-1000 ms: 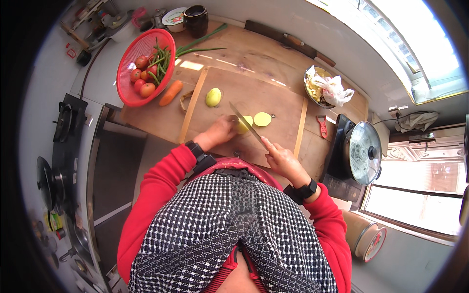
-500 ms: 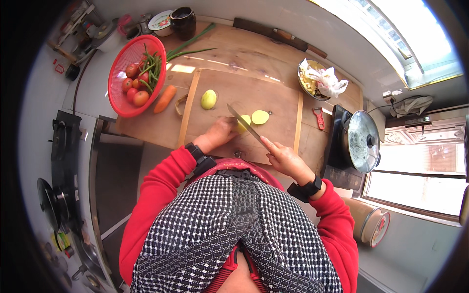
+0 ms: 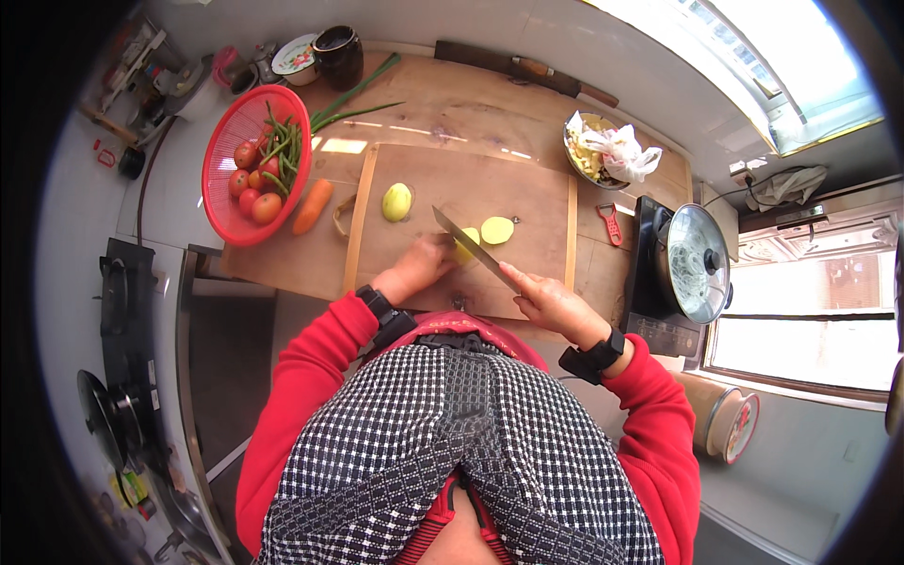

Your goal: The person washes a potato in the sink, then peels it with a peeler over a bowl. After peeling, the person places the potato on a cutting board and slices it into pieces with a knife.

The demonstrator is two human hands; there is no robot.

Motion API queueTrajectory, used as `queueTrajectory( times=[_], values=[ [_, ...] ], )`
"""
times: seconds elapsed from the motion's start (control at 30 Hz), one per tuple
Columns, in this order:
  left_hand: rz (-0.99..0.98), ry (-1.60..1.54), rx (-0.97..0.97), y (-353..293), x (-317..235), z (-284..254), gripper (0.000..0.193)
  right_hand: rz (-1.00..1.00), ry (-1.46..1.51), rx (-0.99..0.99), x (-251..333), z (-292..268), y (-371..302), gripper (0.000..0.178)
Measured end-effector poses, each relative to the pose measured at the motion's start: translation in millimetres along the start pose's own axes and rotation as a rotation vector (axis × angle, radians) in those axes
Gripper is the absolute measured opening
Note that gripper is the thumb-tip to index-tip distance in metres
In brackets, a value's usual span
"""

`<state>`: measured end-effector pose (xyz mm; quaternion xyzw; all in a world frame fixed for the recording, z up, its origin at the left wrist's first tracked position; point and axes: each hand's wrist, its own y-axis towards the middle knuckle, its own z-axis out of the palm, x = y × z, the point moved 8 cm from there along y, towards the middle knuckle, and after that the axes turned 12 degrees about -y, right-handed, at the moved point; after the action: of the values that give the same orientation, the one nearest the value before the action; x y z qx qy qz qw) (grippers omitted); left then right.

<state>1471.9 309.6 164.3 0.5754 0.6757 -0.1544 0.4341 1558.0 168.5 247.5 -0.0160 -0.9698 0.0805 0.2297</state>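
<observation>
My left hand (image 3: 421, 268) presses a peeled yellow potato piece (image 3: 465, 245) onto the wooden cutting board (image 3: 527, 193). My right hand (image 3: 554, 303) grips a kitchen knife (image 3: 474, 249), its blade lying across that piece. A cut potato half (image 3: 497, 230) rests just right of the blade. A whole peeled potato (image 3: 396, 201) sits farther left on the board.
A red basket (image 3: 218, 184) with tomatoes and green beans stands at the left, a carrot (image 3: 312, 206) beside it. Green onions (image 3: 353, 99), a dark jar (image 3: 339, 55), a bowl holding a plastic bag (image 3: 612, 151), a red peeler (image 3: 609, 224) and a lidded pot (image 3: 699, 264) surround the board.
The view has shifted slightly. The knife blade stays over the potato piece under my left hand; both hands have barely moved.
</observation>
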Motion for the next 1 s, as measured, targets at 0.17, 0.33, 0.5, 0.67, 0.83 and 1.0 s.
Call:
queueTrajectory(
  times=[0.17, 0.33, 0.5, 0.67, 0.83, 1.0],
  values=[
    [-0.031, 0.028, 0.017, -1.0, 2.5, 2.9, 0.023, -0.046, 0.027, -0.044, -6.7, 9.4, 6.1, 0.056],
    [-0.022, 0.033, 0.014, -0.9, 0.6, 3.3, 0.025, -0.079, -0.117, -0.162, -3.0, 34.4, 11.5, 0.06],
    [-0.073, 0.016, 0.088, -1.7, 5.9, 6.2, 0.035, -0.072, -0.078, -0.257, -2.4, 26.8, -3.6, 0.054],
    [-0.089, 0.144, 0.194, 5.4, 6.1, 7.0, 0.065, -0.015, 0.062, -0.392, -4.0, 8.4, -19.8, 0.054],
    [-0.023, 0.126, 0.414, 31.1, -10.9, 22.8, 0.072, 0.235, 0.274, -0.322, -29.1, 19.2, -27.0, 0.058],
    [-0.044, 0.164, 0.428, 36.6, -11.5, 22.1, 0.072, 0.252, 0.353, -0.322, -34.0, 26.3, -26.2, 0.057]
  ],
)
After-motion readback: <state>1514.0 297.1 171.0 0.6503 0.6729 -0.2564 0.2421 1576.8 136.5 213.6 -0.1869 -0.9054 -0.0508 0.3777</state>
